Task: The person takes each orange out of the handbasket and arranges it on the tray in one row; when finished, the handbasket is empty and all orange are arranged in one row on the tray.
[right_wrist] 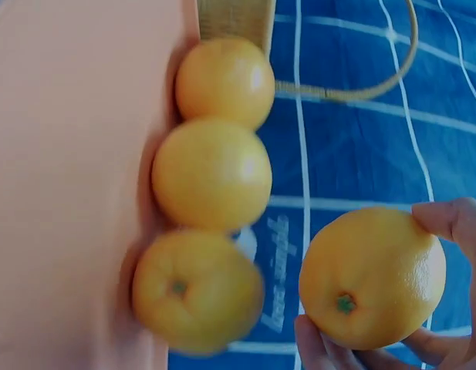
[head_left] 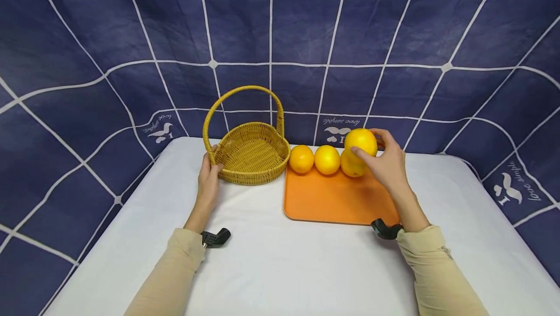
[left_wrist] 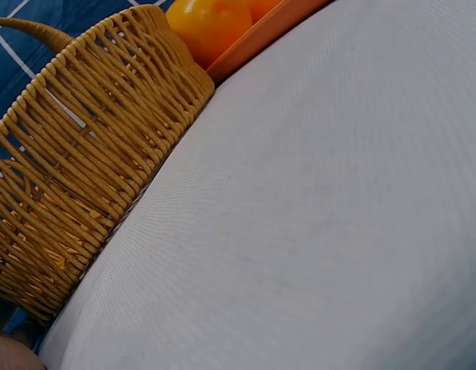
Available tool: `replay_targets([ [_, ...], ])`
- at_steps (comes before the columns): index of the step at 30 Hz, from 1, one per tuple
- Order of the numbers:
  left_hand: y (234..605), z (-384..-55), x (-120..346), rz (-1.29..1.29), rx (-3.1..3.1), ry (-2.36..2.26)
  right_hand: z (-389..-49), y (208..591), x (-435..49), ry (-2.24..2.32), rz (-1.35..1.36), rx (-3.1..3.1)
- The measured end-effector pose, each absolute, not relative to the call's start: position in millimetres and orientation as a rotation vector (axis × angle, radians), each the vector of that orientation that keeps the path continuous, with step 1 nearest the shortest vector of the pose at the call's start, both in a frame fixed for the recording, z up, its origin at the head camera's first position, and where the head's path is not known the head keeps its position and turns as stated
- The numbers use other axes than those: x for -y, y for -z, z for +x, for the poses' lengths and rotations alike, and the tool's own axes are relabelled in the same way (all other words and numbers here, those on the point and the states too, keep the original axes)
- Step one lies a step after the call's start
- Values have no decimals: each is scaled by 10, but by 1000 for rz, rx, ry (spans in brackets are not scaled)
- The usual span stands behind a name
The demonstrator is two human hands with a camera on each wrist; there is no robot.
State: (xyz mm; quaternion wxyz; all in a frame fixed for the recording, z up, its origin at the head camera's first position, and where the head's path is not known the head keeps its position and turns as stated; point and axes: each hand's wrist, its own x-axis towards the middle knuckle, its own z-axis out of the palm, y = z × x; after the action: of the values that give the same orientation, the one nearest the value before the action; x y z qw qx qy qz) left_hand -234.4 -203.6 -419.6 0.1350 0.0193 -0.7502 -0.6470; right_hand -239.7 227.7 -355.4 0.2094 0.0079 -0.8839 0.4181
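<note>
In the head view, my right hand (head_left: pixel 389 163) holds an orange (head_left: pixel 360 142) between thumb and fingers, above the back of an orange tray (head_left: pixel 337 199). The right wrist view shows this held orange (right_wrist: pixel 373 277) apart from the row, its green stem end facing the camera. Three more oranges stand in a row along the tray's back edge: one beside the basket (head_left: pixel 302 159), one in the middle (head_left: pixel 327 160), and one partly hidden behind the held fruit (head_left: pixel 351 164). My left hand (head_left: pixel 210 175) grips the left side of a wicker basket (head_left: pixel 253 177), at the foot of its handle.
The basket's tall arched handle (head_left: pixel 243 88) rises above its bare woven floor. Its right side meets the tray's back left corner. A white cloth (head_left: pixel 271 267) covers the table, and a dark blue curtain with white lines (head_left: pixel 302 29) hangs close behind.
</note>
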Motion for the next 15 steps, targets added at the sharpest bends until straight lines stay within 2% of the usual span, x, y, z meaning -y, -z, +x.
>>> replay_targets([
  [8,4173,-2348,2062,76,2184,1878,-2387,3601,-2524,-1171,-194,2442],
  [15,4182,-2361,2042,73,2175,1888,-2422,3804,-2691,-1133,-326,2520],
])
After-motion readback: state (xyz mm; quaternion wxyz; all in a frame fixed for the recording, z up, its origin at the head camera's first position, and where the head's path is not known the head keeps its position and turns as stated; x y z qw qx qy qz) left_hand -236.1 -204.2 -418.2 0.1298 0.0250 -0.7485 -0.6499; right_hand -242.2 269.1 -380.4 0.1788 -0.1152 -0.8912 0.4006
